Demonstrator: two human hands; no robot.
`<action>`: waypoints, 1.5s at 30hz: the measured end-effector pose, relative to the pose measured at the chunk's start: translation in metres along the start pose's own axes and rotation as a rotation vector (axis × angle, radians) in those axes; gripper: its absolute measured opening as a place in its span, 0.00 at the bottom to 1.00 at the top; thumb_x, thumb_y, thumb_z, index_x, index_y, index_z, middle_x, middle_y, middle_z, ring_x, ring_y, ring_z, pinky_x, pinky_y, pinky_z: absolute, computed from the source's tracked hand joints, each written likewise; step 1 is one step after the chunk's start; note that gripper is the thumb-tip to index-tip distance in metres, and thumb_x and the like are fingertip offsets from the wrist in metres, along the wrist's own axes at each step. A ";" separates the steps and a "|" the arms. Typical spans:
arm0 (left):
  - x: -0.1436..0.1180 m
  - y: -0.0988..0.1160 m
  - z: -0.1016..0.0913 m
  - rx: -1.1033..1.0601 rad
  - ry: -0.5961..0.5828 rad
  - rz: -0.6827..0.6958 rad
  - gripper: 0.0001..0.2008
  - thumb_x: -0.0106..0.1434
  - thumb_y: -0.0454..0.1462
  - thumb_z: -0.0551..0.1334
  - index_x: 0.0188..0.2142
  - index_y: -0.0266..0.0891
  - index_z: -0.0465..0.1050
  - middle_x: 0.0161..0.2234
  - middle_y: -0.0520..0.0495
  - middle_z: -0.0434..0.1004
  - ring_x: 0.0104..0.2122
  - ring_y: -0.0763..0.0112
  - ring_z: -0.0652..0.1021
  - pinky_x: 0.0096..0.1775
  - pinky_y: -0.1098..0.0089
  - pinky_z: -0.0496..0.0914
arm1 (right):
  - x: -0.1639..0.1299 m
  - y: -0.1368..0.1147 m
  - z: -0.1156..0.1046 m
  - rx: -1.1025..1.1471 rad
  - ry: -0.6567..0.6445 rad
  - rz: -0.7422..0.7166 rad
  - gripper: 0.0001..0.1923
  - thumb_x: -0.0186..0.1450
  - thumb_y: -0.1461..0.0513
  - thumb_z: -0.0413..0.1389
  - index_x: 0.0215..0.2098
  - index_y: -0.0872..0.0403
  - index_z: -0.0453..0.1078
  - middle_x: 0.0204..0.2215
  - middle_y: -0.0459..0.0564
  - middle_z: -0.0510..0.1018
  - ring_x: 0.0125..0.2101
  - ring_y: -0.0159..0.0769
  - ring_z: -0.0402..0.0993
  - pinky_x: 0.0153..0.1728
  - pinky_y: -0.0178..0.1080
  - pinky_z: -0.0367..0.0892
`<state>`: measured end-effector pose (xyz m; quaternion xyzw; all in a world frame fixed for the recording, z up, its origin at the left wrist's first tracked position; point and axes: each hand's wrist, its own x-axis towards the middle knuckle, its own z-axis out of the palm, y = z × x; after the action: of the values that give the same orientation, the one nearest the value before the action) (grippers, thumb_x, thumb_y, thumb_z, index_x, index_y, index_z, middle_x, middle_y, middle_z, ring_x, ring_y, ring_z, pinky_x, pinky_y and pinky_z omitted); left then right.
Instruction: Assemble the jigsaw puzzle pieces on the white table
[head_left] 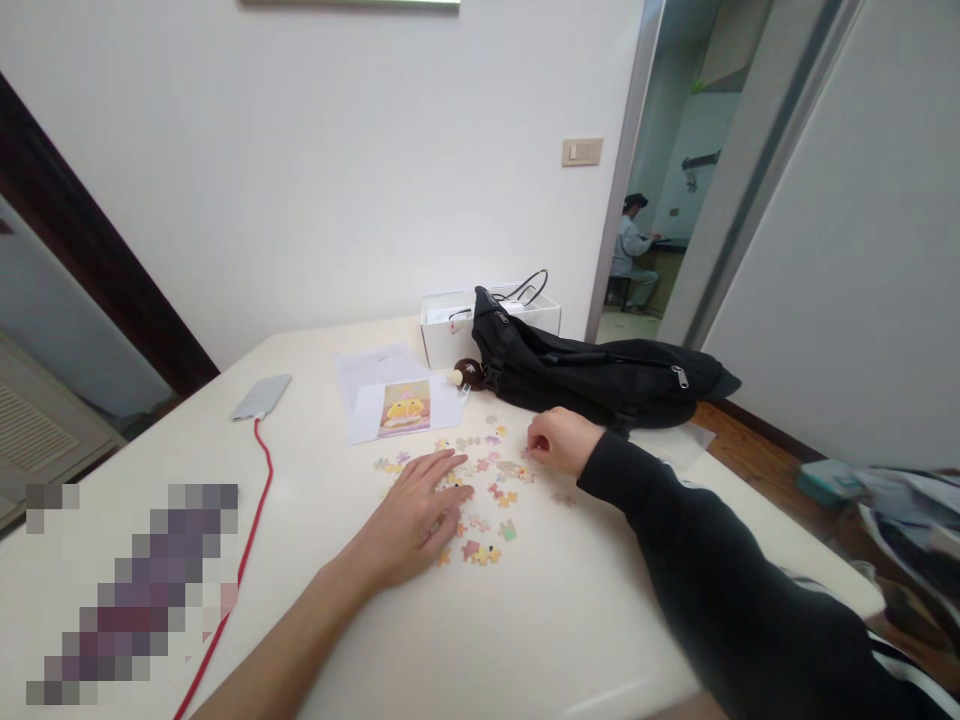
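**Clerk:** Item one, the bench (pixel 570 620)?

**Keeper:** White, smooth, faintly glossy, corners rounded. The near edge ran bare and wide; the right edge dropped off just beyond the black sleeve (pixel 735 580). Open room lay front and centre, below the hands.

**Clerk:** Item two, the loose goods?

**Keeper:** Puzzle pieces (pixel 487 490), small, flat, knobbed card in yellow, pink and pale green, scattered mid-bench between the two hands. Some lay under the left hand.

**Clerk:** The hands?

**Keeper:** Left hand (pixel 416 515), bare forearm, palm down flat on the pieces, fingers (pixel 439 465) straight and close together. Right hand (pixel 559 440) curled at the scatter's far right edge, fingertips tucked down onto a piece; whether it pinched one I could not tell, the view being too small.

**Clerk:** Surrounding stock?

**Keeper:** A printed picture sheet (pixel 397 405), matte paper, just behind the pieces. A black fabric bag (pixel 600 375), soft and slumped, zipped, along the far right. A white open box (pixel 450 320) behind it, at the wall. A grey phone (pixel 261 397) far left, with a red cable (pixel 244 540) trailing to the near edge. The left bench margin carried little else.
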<state>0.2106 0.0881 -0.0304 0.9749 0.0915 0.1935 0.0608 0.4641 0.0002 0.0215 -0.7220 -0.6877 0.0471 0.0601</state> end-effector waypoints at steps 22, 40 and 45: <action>-0.001 -0.003 0.001 0.005 0.011 0.013 0.15 0.67 0.33 0.53 0.50 0.42 0.72 0.60 0.43 0.61 0.61 0.55 0.59 0.58 0.48 0.62 | -0.003 0.033 -0.008 0.083 -0.146 0.091 0.03 0.49 0.68 0.64 0.24 0.58 0.76 0.23 0.48 0.79 0.25 0.33 0.73 0.27 0.31 0.63; -0.001 -0.004 0.002 0.009 0.033 0.013 0.15 0.66 0.33 0.53 0.49 0.43 0.73 0.60 0.43 0.63 0.61 0.55 0.61 0.58 0.48 0.63 | -0.010 0.017 -0.003 0.163 -0.182 -0.096 0.04 0.50 0.65 0.61 0.24 0.57 0.80 0.19 0.47 0.78 0.20 0.30 0.69 0.24 0.31 0.60; -0.001 -0.006 0.003 0.011 0.031 0.018 0.16 0.65 0.32 0.54 0.50 0.44 0.73 0.59 0.43 0.63 0.61 0.55 0.60 0.58 0.49 0.62 | -0.012 0.014 0.000 0.100 -0.314 -0.028 0.01 0.46 0.66 0.63 0.20 0.58 0.78 0.17 0.45 0.77 0.19 0.30 0.68 0.23 0.31 0.59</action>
<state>0.2098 0.0930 -0.0345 0.9728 0.0849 0.2089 0.0524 0.4768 -0.0125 0.0191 -0.6921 -0.6955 0.1925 -0.0118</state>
